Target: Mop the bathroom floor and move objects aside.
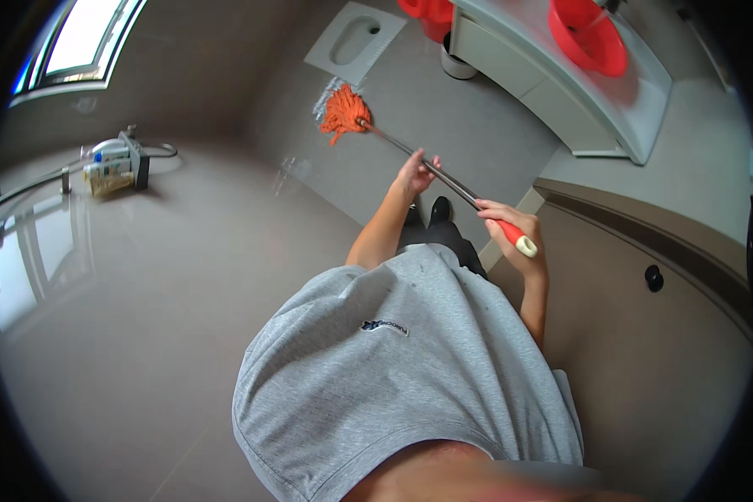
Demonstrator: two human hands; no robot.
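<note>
A mop with an orange string head reaches out from me across the grey floor, its head lying just short of the squat toilet. My left hand is closed around the metal pole about midway along. Higher up, my right hand wraps the red grip, and the pale end cap pokes out beyond it. The pole slants from the far left toward my right side. Greyish-white strands show beside the orange ones at the head's far left.
At the far right stands a white vanity with a red basin on top. A small bin and a red bucket sit beside it. A door with a black knob is close on my right. Bottles fill a wall shelf at left.
</note>
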